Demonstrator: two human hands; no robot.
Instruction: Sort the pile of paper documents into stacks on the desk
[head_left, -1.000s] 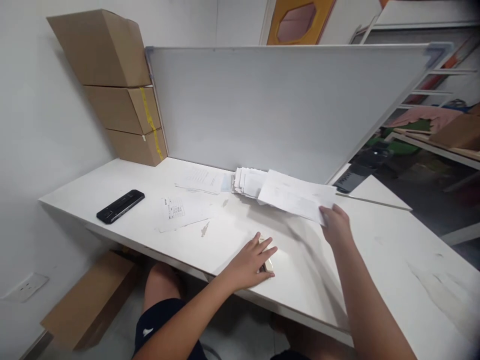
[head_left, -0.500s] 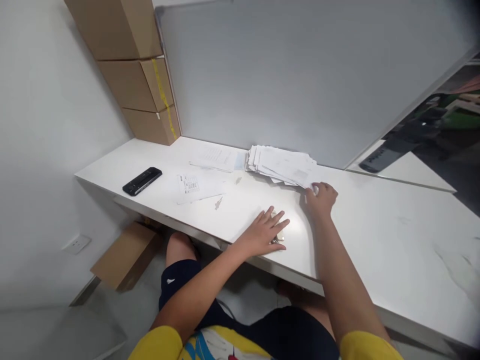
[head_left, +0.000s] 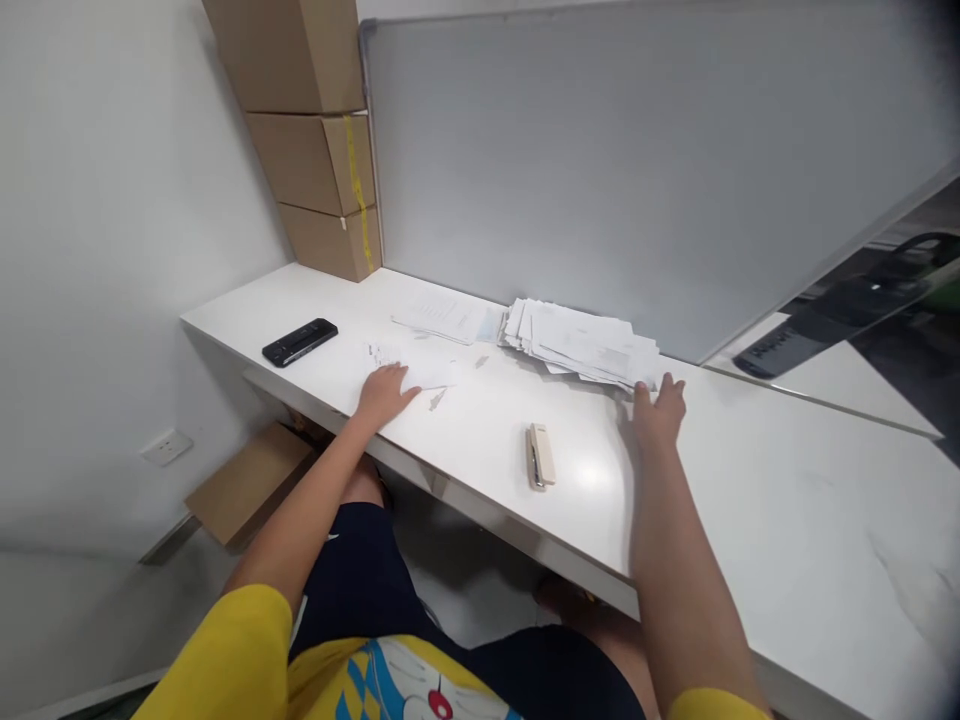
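Observation:
My left hand (head_left: 385, 396) lies over the near part of a printed sheet (head_left: 427, 372), fingers stretched out and the thumb apart. At the near right corner of a messy stack of papers (head_left: 581, 340) is my right hand (head_left: 660, 408), its fingers spread and the fingertips by the corner. A cream stapler (head_left: 541, 456) sits between the two hands, close to the table's front edge, with neither hand on it. Further back, other printed papers (head_left: 442, 316) lie flat left of the stack.
A black phone (head_left: 300, 342) lies at the left of the white table (head_left: 757, 500). Cardboard boxes (head_left: 330, 160) are stacked in the back left corner beside a grey-white board (head_left: 570, 170). A dark bottle (head_left: 787, 345) lies beyond the board at the right. Another carton (head_left: 251, 485) is on the floor.
My left hand has left the stapler and moved left onto the printed sheet, uncovering the stapler. My right hand stays at the stack's corner, its fingers now more spread. The view has shifted slightly.

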